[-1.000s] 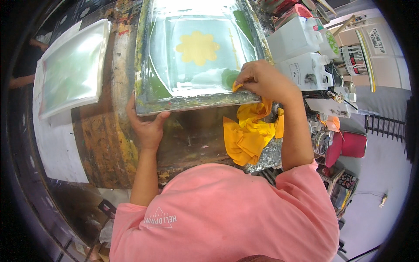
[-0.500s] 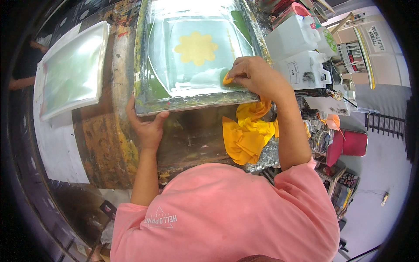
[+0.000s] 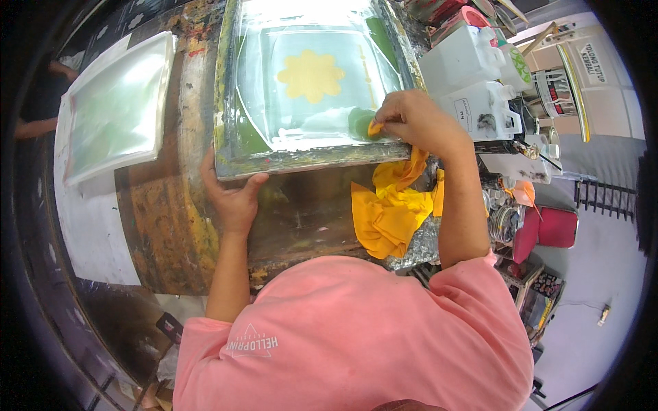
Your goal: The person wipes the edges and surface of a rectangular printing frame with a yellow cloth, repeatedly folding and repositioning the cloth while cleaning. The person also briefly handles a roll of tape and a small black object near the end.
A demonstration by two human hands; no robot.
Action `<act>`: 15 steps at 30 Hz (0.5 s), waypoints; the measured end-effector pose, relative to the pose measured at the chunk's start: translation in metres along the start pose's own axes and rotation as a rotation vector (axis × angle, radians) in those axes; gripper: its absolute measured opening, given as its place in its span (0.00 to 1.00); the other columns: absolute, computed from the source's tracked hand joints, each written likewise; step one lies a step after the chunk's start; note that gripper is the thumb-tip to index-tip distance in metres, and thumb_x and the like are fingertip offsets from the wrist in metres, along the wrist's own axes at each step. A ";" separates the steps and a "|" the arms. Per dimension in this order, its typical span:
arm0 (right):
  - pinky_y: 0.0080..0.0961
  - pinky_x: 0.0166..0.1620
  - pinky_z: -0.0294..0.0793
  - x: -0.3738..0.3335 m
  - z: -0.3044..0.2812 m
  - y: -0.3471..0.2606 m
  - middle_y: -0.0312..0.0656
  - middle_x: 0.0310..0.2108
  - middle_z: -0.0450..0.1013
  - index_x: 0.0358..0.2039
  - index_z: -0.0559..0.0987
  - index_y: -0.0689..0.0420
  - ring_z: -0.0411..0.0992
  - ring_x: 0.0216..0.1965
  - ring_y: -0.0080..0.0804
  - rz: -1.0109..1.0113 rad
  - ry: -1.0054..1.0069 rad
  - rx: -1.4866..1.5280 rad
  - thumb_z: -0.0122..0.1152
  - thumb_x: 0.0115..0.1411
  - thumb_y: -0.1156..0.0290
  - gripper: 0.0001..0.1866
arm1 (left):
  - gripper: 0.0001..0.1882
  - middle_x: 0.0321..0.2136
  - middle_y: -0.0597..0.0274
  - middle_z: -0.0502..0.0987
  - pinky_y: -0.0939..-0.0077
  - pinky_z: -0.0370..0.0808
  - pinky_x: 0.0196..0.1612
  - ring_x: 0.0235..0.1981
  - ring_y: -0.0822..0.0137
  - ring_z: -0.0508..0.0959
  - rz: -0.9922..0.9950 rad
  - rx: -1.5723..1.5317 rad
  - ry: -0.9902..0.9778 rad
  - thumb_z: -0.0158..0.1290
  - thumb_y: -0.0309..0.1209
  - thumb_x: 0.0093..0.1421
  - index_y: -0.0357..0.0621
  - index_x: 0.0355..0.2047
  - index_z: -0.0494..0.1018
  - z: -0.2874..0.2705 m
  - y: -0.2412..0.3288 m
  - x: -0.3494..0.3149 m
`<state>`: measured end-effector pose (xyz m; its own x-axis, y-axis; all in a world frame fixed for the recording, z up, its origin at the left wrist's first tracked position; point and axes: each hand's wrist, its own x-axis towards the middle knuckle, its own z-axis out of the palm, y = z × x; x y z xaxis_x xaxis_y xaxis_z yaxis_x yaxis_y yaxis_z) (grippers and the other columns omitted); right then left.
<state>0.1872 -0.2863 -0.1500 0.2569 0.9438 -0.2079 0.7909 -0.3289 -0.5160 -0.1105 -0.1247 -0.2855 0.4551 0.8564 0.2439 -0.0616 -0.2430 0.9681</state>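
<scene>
A silk screen frame (image 3: 308, 159) lies in front of me, its mesh smeared with white ink around a yellow flower shape (image 3: 310, 76). At its near left corner my left hand (image 3: 233, 195) holds the frame, thumb along the near edge and fingers at the side. My right hand (image 3: 418, 122) is closed on the end of a yellow cloth (image 3: 375, 128) and presses it to the mesh near the right corner. Beside that cloth end shows a wiped green patch (image 3: 358, 123). More yellow cloth (image 3: 394, 212) hangs down below the right hand onto the table.
A stack of clear plastic sheets (image 3: 120, 109) lies on white paper at the left. White jugs (image 3: 473, 109) crowd the right side, near cans and a red chair (image 3: 555, 227). At the far left, another person's hand (image 3: 63, 70) shows.
My right hand has moved a little to the right with the cloth end. The green patch on the mesh shows more fully. My left hand stays at the frame's corner.
</scene>
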 end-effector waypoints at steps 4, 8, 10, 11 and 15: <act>0.33 0.41 0.75 0.007 0.011 -0.002 0.46 0.31 0.77 0.33 0.85 0.59 0.76 0.35 0.46 -0.160 0.104 -0.024 0.63 0.52 0.76 0.07 | 0.52 0.56 0.55 0.65 0.66 0.66 0.62 0.57 0.61 0.68 -0.007 -0.042 0.012 0.74 0.43 0.45 0.37 0.63 0.57 0.002 0.000 -0.001; 0.33 0.41 0.75 0.000 0.003 0.000 0.46 0.31 0.78 0.33 0.85 0.59 0.76 0.36 0.46 -0.116 0.000 -0.015 0.63 0.51 0.76 0.08 | 0.52 0.56 0.55 0.65 0.66 0.66 0.62 0.58 0.62 0.68 0.018 0.060 -0.001 0.74 0.43 0.45 0.37 0.63 0.57 0.000 0.003 0.001; 0.34 0.42 0.75 0.003 0.003 0.001 0.46 0.32 0.78 0.32 0.85 0.58 0.76 0.37 0.46 -0.067 0.023 -0.024 0.63 0.51 0.75 0.08 | 0.52 0.56 0.55 0.65 0.66 0.66 0.62 0.58 0.62 0.68 0.000 0.008 0.010 0.74 0.43 0.45 0.37 0.63 0.57 0.000 0.001 0.000; 0.35 0.43 0.75 0.007 0.008 0.000 0.47 0.33 0.79 0.32 0.86 0.57 0.76 0.37 0.46 -0.048 0.065 -0.019 0.63 0.51 0.74 0.08 | 0.52 0.56 0.55 0.65 0.66 0.66 0.62 0.58 0.62 0.68 -0.009 -0.022 0.011 0.74 0.43 0.45 0.37 0.63 0.56 0.001 0.000 -0.001; 0.36 0.43 0.76 0.006 0.009 -0.005 0.47 0.34 0.79 0.32 0.86 0.56 0.77 0.37 0.47 -0.121 0.028 0.026 0.63 0.51 0.74 0.08 | 0.51 0.56 0.55 0.65 0.66 0.66 0.61 0.58 0.61 0.68 0.018 -0.011 0.016 0.73 0.43 0.45 0.37 0.63 0.57 0.001 0.002 0.000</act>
<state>0.1799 -0.2792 -0.1561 0.1758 0.9771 -0.1200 0.8028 -0.2128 -0.5570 -0.1094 -0.1260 -0.2839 0.4393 0.8593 0.2620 -0.0796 -0.2533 0.9641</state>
